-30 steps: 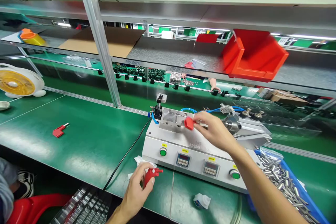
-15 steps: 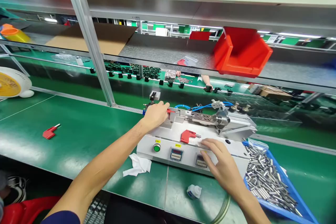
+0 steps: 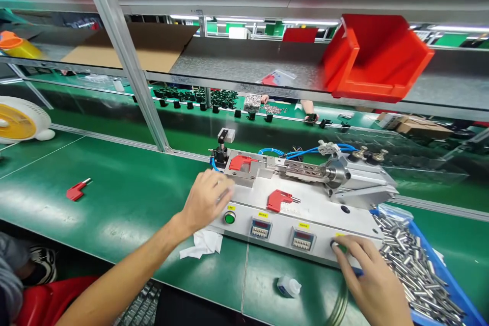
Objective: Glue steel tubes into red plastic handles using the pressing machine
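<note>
My left hand (image 3: 208, 199) hovers at the left front of a white bench machine (image 3: 313, 214), near a green push button (image 3: 229, 218). Its fingers are loosely bent and slightly blurred, with nothing visible in them. A red pistol-shaped part (image 3: 241, 163) lies in the metal fixture behind it, its thin shaft pointing right toward the clamp mechanism (image 3: 305, 170). Another red part (image 3: 279, 200) with metal prongs rests on the machine's top. My right hand (image 3: 372, 270) is at the machine's right front, thumb and forefinger apart at a dark-rimmed green button (image 3: 340, 247); it holds nothing.
A blue bin (image 3: 439, 265) of metal pins stands right of the machine. A white cloth (image 3: 202, 243) and small bottle (image 3: 289, 286) lie in front. A third red part (image 3: 77, 190) is at left. A red bin (image 3: 382, 61) sits on the shelf above; a co-worker's hand (image 3: 310, 114) shows beyond.
My left hand has drawn back from the fixture toward the front left button, uncovering the red part there. My right hand has moved right and down to the other button.
</note>
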A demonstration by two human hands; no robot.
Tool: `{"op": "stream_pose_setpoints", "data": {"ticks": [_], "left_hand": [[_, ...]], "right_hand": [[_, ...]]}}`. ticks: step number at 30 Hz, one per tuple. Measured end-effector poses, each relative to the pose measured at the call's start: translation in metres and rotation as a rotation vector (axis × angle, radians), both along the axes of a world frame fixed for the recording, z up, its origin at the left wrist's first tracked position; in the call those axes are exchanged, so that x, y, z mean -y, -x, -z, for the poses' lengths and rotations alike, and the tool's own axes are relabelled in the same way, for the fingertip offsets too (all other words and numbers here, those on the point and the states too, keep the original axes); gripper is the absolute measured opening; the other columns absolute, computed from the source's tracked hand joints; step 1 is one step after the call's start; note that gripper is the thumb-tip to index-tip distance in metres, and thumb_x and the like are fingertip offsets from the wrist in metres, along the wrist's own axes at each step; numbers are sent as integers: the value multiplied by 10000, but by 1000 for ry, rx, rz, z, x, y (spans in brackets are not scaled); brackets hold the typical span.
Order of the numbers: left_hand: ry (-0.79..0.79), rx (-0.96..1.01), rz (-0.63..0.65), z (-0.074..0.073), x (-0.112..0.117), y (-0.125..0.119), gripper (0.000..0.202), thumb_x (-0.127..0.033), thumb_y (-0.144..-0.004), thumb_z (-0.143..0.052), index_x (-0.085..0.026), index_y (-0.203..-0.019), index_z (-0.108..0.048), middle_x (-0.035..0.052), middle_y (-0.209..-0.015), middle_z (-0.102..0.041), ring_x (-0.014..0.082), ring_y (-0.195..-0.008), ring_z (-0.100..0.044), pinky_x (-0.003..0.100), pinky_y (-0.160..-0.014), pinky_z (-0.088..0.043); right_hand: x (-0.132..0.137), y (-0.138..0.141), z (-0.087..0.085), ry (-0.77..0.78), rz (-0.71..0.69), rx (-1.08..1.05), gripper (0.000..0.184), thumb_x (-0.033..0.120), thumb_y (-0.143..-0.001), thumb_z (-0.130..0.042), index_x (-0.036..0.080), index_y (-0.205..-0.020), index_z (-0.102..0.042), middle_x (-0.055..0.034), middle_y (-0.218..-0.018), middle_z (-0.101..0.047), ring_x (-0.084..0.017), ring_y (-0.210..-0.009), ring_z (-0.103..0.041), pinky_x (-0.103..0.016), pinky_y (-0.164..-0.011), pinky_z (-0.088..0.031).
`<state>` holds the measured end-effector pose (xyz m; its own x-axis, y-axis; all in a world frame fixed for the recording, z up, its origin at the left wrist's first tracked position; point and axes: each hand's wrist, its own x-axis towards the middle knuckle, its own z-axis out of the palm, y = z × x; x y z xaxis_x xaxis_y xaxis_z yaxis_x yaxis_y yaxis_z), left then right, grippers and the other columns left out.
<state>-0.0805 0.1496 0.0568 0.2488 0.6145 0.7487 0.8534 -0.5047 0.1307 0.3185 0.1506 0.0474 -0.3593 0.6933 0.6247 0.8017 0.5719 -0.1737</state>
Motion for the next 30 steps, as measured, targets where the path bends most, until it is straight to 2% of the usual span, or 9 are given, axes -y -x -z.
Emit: {"op": "stream_pose_setpoints", "data": {"ticks": [2, 5, 10, 14, 18, 20, 22, 26, 30], "left_hand": [[6, -70, 61, 15, 19, -1, 184, -221, -1112, -472, -182, -1052, -642, 52, -890, -686, 213, -775, -589, 355, -696, -422], [109, -200, 112, 31, 38, -2, 236, -174, -1125, -385, -181, -1118, -621, 42, -859, -672, 205, -706, -594, 347, -655, -413], [198, -158, 96, 34, 39, -4, 175, -177, -1128, -410, -210, -1163, -579, 28, -946, -731, 209, -779, -675, 346, -688, -449], [259, -144, 61, 26, 36, -4, 136, -188, -1108, -434, -228, -1084, -562, -1, -864, -711, 213, -720, -672, 347, -634, -451], [355, -96, 119, 8, 37, -11, 103, -177, -1075, -478, -237, -1052, -558, -19, -831, -681, 202, -704, -659, 326, -600, -462], [340, -55, 178, -3, 34, -23, 75, -203, -1073, -512, -226, -1117, -568, 20, -971, -713, 217, -839, -689, 332, -698, -527], [329, -30, 228, -12, 25, -40, 174, -232, -1058, -570, -205, -1230, -562, 91, -1191, -707, 254, -1031, -692, 373, -845, -572], [426, -112, 241, -26, -8, -74, 381, -256, -1005, -684, -177, -1347, -535, 185, -1523, -552, 342, -1299, -601, 481, -1001, -566], [557, -204, 256, -41, -32, -88, 226, -234, -986, -736, -180, -1158, -601, 131, -1282, -673, 324, -1188, -637, 460, -981, -566]], "right_hand": [[-1, -7, 2, 42, -37, -57, 266, 450, -1086, -515, 263, -1114, -702, -65, -980, -720, -223, -744, -723, -351, -710, -609], [-3, -14, 2, 84, -88, -119, 225, 441, -1078, -556, 271, -1085, -702, -44, -962, -722, -195, -686, -714, -324, -660, -603], [-2, -8, 2, 102, -54, -126, 180, 368, -1084, -556, 253, -1030, -683, -48, -936, -708, -197, -716, -712, -326, -698, -608], [5, -1, 6, 121, 9, -174, 198, 373, -1086, -544, 237, -1060, -686, -67, -947, -696, -208, -733, -700, -356, -743, -627], [18, 4, 20, 193, 74, -274, 281, 468, -1078, -557, 227, -1165, -675, -87, -984, -682, -226, -786, -701, -383, -763, -649], [25, 7, 29, 217, 103, -319, 353, 512, -1070, -563, 226, -1256, -655, -95, -1016, -679, -236, -824, -705, -396, -786, -657], [31, 11, 36, 240, 107, -345, 439, 541, -1060, -573, 224, -1361, -614, -105, -1068, -683, -245, -867, -713, -406, -812, -661], [37, 11, 41, 301, 78, -314, 552, 561, -1049, -582, 215, -1477, -538, -119, -1137, -690, -260, -931, -733, -413, -821, -670], [37, -2, 46, 307, 60, -279, 627, 599, -1044, -565, 215, -1534, -496, -128, -1150, -701, -271, -917, -748, -414, -797, -684]]}}
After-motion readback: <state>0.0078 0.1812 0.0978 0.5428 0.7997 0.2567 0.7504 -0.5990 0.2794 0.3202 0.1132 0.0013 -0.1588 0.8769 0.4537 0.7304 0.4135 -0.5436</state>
